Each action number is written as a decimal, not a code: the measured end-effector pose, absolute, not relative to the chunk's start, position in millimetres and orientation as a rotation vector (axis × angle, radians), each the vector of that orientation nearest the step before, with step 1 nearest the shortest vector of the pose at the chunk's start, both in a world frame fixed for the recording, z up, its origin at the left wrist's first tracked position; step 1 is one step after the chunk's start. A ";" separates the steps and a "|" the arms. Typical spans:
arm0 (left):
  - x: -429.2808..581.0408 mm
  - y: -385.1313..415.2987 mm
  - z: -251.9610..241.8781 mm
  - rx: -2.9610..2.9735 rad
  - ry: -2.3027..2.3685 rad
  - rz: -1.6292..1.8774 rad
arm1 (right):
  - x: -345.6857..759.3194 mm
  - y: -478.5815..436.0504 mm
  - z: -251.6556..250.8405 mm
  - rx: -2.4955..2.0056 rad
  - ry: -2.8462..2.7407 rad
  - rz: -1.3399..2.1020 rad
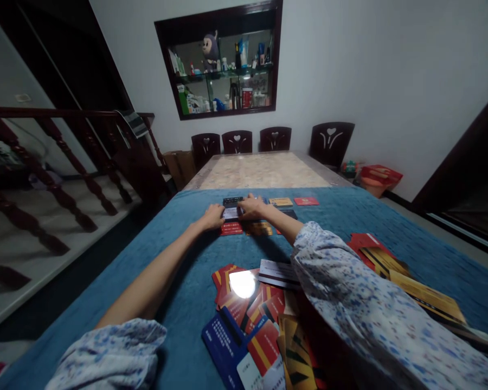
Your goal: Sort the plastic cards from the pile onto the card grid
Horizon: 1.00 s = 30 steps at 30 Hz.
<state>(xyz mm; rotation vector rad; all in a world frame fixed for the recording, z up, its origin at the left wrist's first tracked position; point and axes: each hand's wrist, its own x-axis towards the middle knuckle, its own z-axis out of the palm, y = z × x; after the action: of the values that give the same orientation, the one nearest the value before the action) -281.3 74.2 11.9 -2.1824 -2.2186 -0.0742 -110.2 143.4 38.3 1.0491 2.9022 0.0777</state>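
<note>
Both hands are far forward over the blue cloth, at a group of laid-out cards. My left hand (214,216) has its fingers curled at the left edge of a pale card (230,213). At that card's right edge is my right hand (251,207), its fingers bent and partly hiding what lies under it. Just behind the pale card is a dark card (232,201). A red card (231,228) and a gold card (259,228) lie nearer to me. To the right are a yellow-orange card (281,202) and a pinkish-red card (306,201).
A heap of red cards (250,303), with a blue card (223,338) and gold ones, lies close to me, partly under my right sleeve. More gold cards (427,295) are at the right. Chairs (275,139) stand beyond the table; a railing (44,114) runs along the left.
</note>
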 end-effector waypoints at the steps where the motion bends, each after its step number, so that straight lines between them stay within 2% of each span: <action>1: -282.8 76.7 11.8 -2.184 -2.215 -0.067 | -111.8 144.1 38.2 1.049 2.898 0.075; 30: -287.6 98.4 4.9 -2.207 -2.267 -0.146 | -133.4 153.3 28.4 1.080 2.822 0.074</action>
<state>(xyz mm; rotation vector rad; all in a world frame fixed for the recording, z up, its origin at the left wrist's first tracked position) -287.6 98.4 4.9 -2.2070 -2.2665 -0.1460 -133.4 153.3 28.4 1.0798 2.8222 0.0738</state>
